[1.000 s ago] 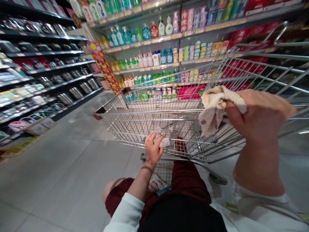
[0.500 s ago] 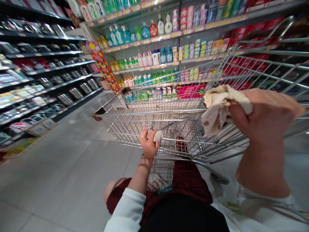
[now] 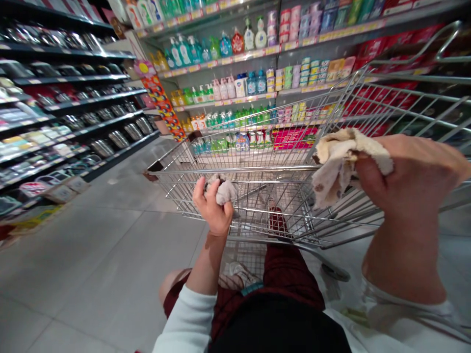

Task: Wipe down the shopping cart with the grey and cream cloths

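A wire shopping cart (image 3: 257, 169) stands side-on in front of me. My left hand (image 3: 214, 208) is closed around a crumpled greyish-white rag (image 3: 223, 190) at the cart's near side, close to the upper wires. To the right, my right hand (image 3: 415, 169) grips a larger cream cloth (image 3: 336, 157) with brownish spots, which hangs in folds by the cart's rear end. Whether that hand also holds a cart bar is hidden behind the cloth and fingers.
Shelves of pump bottles (image 3: 221, 88) and stacked tubs line the far side. Metal pots (image 3: 101, 147) fill the dark shelving at left. A cart wheel (image 3: 334, 272) rests on the grey tiled floor (image 3: 91, 264) near my legs.
My left hand has moved left and slightly up with the rag, from the lower side wires toward the upper ones. My right hand has barely shifted.
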Available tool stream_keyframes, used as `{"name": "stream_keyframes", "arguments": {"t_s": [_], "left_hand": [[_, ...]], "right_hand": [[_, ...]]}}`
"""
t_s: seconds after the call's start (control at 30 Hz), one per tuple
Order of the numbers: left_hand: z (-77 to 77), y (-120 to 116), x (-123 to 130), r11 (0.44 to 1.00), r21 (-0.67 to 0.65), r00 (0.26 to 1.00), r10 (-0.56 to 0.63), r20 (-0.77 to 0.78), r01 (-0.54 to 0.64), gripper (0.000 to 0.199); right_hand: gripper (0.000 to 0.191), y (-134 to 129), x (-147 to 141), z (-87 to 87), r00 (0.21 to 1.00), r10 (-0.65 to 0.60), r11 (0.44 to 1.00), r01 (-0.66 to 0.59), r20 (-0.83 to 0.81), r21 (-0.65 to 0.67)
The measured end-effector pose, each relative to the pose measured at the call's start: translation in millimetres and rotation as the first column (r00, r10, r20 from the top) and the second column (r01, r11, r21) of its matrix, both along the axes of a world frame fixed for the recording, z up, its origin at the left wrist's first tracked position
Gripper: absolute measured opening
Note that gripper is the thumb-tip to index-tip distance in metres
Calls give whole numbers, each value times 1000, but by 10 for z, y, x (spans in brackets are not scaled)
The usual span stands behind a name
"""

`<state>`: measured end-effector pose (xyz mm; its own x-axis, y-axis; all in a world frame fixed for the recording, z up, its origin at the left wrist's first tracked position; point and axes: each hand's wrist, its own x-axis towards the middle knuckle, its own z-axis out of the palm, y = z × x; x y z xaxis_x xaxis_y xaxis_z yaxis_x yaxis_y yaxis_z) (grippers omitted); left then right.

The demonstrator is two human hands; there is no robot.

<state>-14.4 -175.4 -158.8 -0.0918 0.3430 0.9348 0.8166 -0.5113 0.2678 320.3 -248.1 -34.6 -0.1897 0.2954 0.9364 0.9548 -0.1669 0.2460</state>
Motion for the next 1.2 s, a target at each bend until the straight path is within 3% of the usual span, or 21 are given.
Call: {"name": "stream_keyframes", "arguments": {"t_s": [0.03, 0.1, 0.23, 0.3, 0.37, 0.57, 0.63, 0.7, 0.8, 0.9, 0.97, 1.1, 1.2], "left_hand": [[-1, 32, -6, 1000, -13, 1000, 2, -19, -2, 50], [-151, 77, -24, 997, -75, 999, -5, -39, 2, 49], [-750, 83, -99, 964, -262, 999, 31, -29, -38, 41], [-949, 58, -140, 948, -313, 998, 43, -51, -57, 39], [-974, 19, -160, 951, -305, 997, 36, -74, -57, 40], [-487, -159, -38, 994, -106, 998, -30, -52, 24, 39], [-461, -187, 37, 993, -71, 988, -99, -117, 91, 42], [-598, -188, 107, 983, -113, 958, -167, -232, 144, 45], [-1010, -189, 157, 973, -172, 908, -206, -364, 151, 43], [-1425, -244, 109, 974, -219, 907, -142, -396, 57, 40], [-1610, -300, 42, 958, -288, 893, -132, -430, 3, 39], [-1713, -379, -56, 885, -464, 874, -210, -438, -20, 41], [-1541, -400, -22, 869, -494, 909, -209, -361, 3, 39]], "right_hand": [[56, -1, 1, -2, 1000, -1, 1000, 1, -6, 0], [55, -2, 1, -7, 1000, 1, 1000, -1, -6, 10], [54, 0, -6, -12, 1000, 26, 999, -26, -1, 23], [54, 4, -9, -9, 999, 38, 999, -38, 7, 28], [55, 8, -9, -2, 999, 46, 998, -46, 15, 40], [55, 12, -9, 6, 999, 37, 999, -38, 20, 39], [56, 12, -5, -1, 1000, 27, 999, -27, 8, 40], [58, 10, 2, -9, 1000, 11, 999, -11, -1, 40], [58, 6, 8, -14, 1000, 20, 999, -20, -8, 32], [56, 7, 2, -12, 998, 61, 998, -61, -15, 27], [59, 12, -6, -11, 998, 63, 997, -62, -27, 38], [64, 23, -19, -21, 999, 6, 1000, -5, -52, 20], [62, 22, -25, -27, 999, 3, 1000, -3, -51, 14]]}}
